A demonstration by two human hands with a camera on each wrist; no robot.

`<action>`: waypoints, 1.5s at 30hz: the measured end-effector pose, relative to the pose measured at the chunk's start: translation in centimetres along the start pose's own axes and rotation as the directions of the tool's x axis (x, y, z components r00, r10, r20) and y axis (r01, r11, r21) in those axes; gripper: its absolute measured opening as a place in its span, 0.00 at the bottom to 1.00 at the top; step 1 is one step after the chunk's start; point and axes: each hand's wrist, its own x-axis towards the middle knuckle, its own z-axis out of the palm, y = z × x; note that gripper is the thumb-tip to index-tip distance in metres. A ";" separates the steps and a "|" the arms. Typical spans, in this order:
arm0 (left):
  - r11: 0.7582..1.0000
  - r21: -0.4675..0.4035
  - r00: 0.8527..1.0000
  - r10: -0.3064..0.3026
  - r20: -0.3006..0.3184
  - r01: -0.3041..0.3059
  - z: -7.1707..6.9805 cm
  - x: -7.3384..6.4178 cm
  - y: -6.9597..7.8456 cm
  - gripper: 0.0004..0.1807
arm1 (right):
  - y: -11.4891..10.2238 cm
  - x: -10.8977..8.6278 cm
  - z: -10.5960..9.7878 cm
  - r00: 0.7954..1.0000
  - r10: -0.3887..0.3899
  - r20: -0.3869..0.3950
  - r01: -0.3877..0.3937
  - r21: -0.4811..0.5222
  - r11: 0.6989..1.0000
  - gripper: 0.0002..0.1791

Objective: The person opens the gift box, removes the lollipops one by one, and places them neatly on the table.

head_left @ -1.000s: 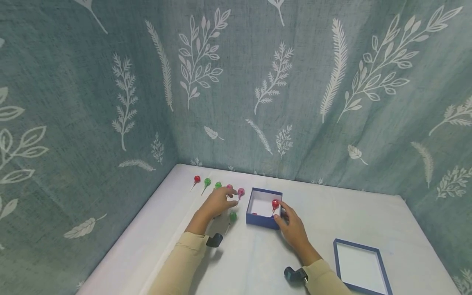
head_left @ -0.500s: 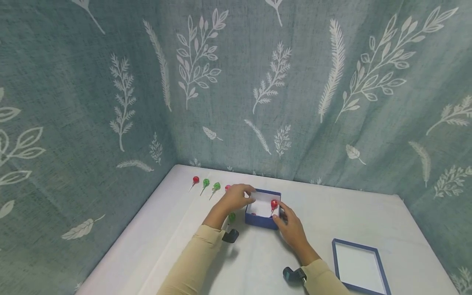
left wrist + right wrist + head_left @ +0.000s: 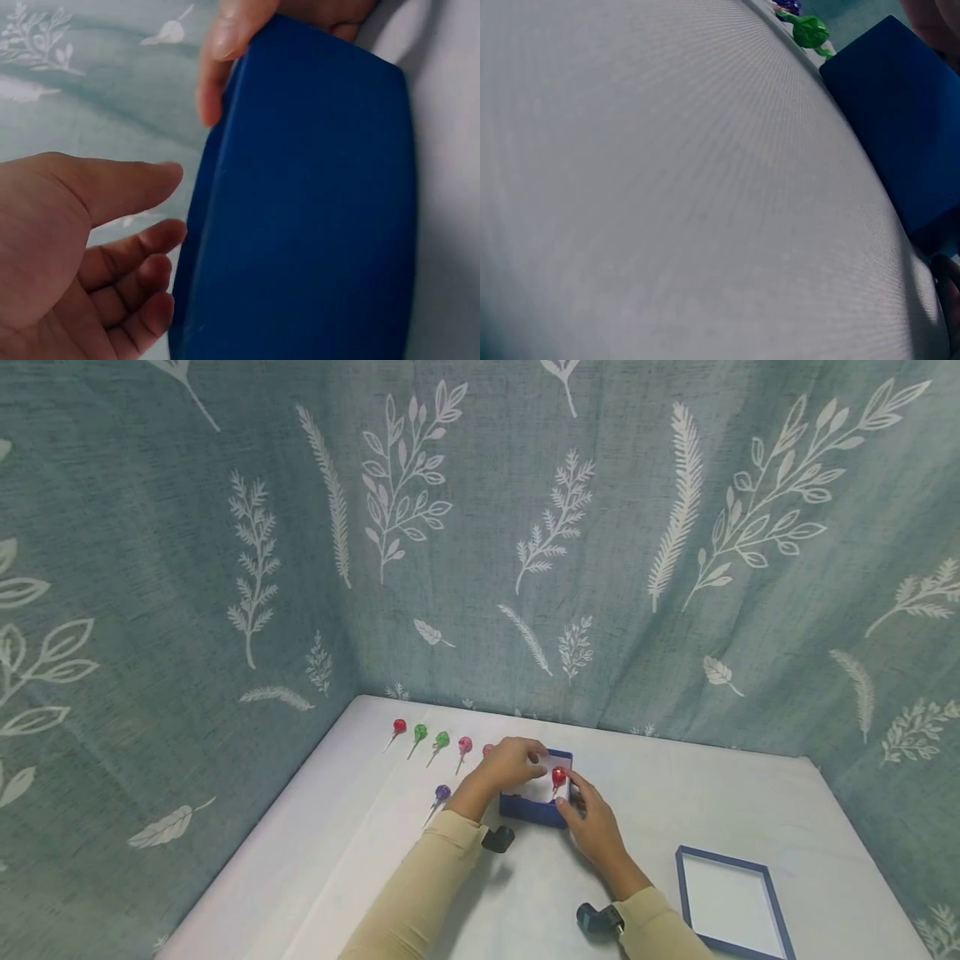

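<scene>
A small blue box [image 3: 532, 810] with a white inside stands open-topped on the table. My right hand [image 3: 600, 831] grips its right side, thumb near the front corner. Inside, a red lollipop [image 3: 558, 776] leans close to my right fingertips. My left hand [image 3: 510, 764] hovers over the box's left part, hiding some of it. In the left wrist view, the left thumb and bent fingers stand apart beside the box's rim with nothing seen between them. To the left lies a row of lollipops, including a pink lollipop [image 3: 465, 744] and a green lollipop [image 3: 442, 739].
A purple lollipop [image 3: 442, 792] lies left of my left forearm. The right wrist view shows a green lollipop [image 3: 810, 31] beside the box. A blue-rimmed white lid [image 3: 735, 902] lies at the right front. A patterned cloth [image 3: 480, 527] hangs behind and to the left.
My left hand has moved right from beside the pink lollipops to over the box, uncovering the row and the purple lollipop. The right hand has stayed on the box.
</scene>
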 end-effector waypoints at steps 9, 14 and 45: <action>1.000 0.012 0.999 -0.023 0.041 0.022 1.7 0.5 1.1 0.17 | 0.6 -0.2 0.1 1.000 0.028 0.011 -0.028 0.002 1.000 0.30; 0.999 0.046 0.998 -0.010 0.058 0.007 2.2 0.9 1.6 0.16 | 0.7 0.0 0.2 1.000 -0.002 -0.002 0.002 0.007 1.000 0.29; 0.941 0.337 0.993 -0.016 0.113 -0.023 4.6 2.4 2.2 0.15 | 0.6 0.1 0.0 1.000 -0.029 0.003 0.029 -0.008 1.000 0.30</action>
